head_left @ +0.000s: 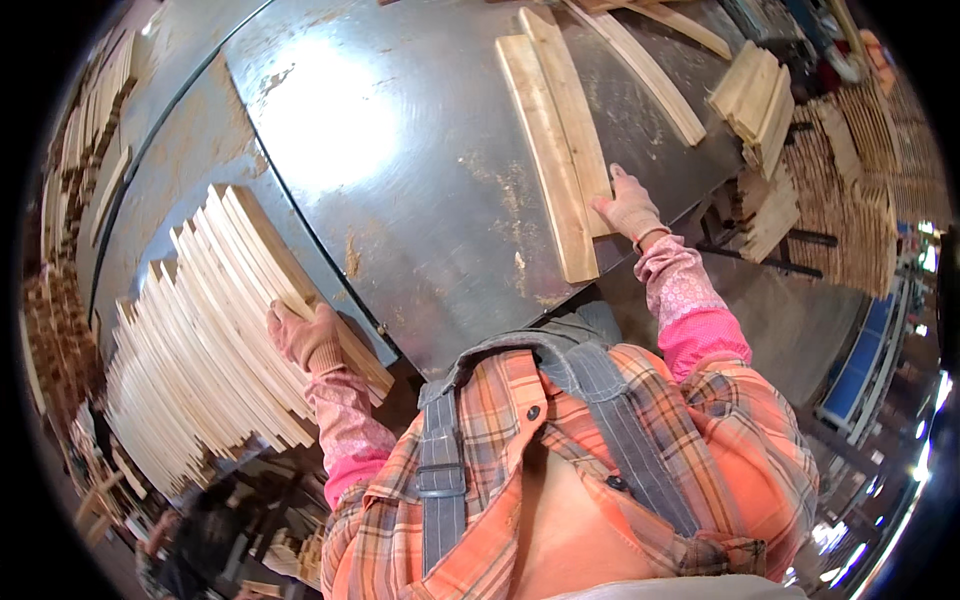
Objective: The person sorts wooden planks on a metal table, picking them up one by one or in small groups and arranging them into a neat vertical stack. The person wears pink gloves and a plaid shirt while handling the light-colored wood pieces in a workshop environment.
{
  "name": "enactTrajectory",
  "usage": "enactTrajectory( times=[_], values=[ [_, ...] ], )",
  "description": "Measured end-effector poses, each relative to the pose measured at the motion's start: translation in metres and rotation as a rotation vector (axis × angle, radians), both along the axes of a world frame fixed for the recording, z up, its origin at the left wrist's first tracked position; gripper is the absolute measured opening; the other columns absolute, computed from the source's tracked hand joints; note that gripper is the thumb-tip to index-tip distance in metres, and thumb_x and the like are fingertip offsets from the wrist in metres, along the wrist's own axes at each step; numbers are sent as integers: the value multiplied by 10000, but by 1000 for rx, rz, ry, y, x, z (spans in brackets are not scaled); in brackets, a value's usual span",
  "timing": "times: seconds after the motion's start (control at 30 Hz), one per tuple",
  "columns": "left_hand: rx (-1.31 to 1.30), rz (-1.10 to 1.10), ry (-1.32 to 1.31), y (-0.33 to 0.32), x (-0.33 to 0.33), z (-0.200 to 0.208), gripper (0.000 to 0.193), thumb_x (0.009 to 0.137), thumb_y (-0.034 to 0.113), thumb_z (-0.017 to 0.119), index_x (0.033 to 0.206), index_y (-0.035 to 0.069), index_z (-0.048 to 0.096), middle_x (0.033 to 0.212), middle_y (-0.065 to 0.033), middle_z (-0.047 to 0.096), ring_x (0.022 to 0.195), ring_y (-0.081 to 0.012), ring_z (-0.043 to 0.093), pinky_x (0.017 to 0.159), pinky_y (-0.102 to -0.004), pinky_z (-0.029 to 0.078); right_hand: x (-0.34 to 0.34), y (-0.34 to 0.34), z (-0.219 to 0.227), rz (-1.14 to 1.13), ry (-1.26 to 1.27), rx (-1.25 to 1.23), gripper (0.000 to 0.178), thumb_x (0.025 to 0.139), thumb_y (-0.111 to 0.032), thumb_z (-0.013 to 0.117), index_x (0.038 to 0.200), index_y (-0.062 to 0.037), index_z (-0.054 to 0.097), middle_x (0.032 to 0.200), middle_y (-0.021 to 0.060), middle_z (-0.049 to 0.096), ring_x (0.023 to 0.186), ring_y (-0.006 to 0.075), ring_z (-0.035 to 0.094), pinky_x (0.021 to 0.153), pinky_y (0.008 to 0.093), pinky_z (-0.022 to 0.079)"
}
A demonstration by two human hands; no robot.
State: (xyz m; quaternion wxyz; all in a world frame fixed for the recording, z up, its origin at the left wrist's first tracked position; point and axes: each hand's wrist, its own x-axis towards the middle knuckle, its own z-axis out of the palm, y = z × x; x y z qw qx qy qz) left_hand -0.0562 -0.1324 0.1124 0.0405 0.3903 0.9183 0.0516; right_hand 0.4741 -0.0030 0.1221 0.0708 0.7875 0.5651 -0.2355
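Observation:
My left hand [305,338], in a pale pink fabric glove, rests on a wide row of pale wooden strips [215,320] laid side by side at the left. Its fingers lie across the strips near the row's right end, by a wider strip [262,240]. My right hand [630,208], gloved the same way, is at the right edge of two wooden boards lying together on the metal table. Its thumb touches the inner board [568,110] and its fingers are stretched apart beside it. The outer board [545,160] lies along its left side and reaches nearer to me.
The dark metal table [420,220] has a seam and sawdust marks. Another strip [640,70] lies farther right, near a small board stack [755,100] at the table's edge. Stacked wood [845,190] stands at the right, and more wood piles [90,140] at the far left.

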Motion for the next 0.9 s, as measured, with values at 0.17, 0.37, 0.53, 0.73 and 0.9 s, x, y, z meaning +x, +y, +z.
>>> enactTrajectory(
  times=[0.17, 0.37, 0.53, 0.73, 0.9],
  values=[
    [316, -282, -182, 35, 19, -8, 640, 838, 249, 762, 1390, -28, 593, 1383, -243, 621, 1322, -372, 563, 1138, -422, 431, -3, -12, -7, 14, 20, -57, 834, 809, -289, 769, 1536, -115, 398, 1391, 262, 559, 1273, 443, 575, 1070, 491, 493],
    [93, -406, -1056, 98, 202, -8, 580, 885, 307, 767, 1385, 46, 632, 1243, -137, 715, 1128, -217, 669, 1003, -351, 522, -86, -38, 38, 330, -91, -41, 877, 745, -368, 859, 1471, -93, 451, 1409, 176, 512, 1271, 386, 551, 1027, 510, 482],
    [-23, -435, -1242, 122, 268, -10, 518, 899, 355, 728, 1328, 72, 659, 1126, -103, 749, 1034, -184, 692, 916, -332, 526, -107, -57, 20, 134, -47, -47, 959, 757, -378, 855, 1534, -85, 377, 1474, 183, 456, 1294, 381, 547, 1056, 502, 470],
    [-40, -380, -1032, 138, 262, -5, 445, 885, 344, 735, 1214, 48, 681, 1008, -119, 763, 947, -230, 726, 869, -360, 550, -123, -69, 10, 33, 403, -174, 1015, 779, -395, 829, 1578, -19, 328, 1558, 265, 424, 1413, 390, 478, 1145, 473, 427],
    [-61, -212, -1190, 147, 250, 17, 335, 872, 207, 724, 1138, 8, 687, 930, -108, 757, 839, -219, 726, 766, -374, 572, -90, -6, 46, 29, 136, 37, 1018, 805, -417, 824, 1588, -32, 299, 1537, 235, 461, 1410, 399, 469, 1144, 479, 427]
  ],
)
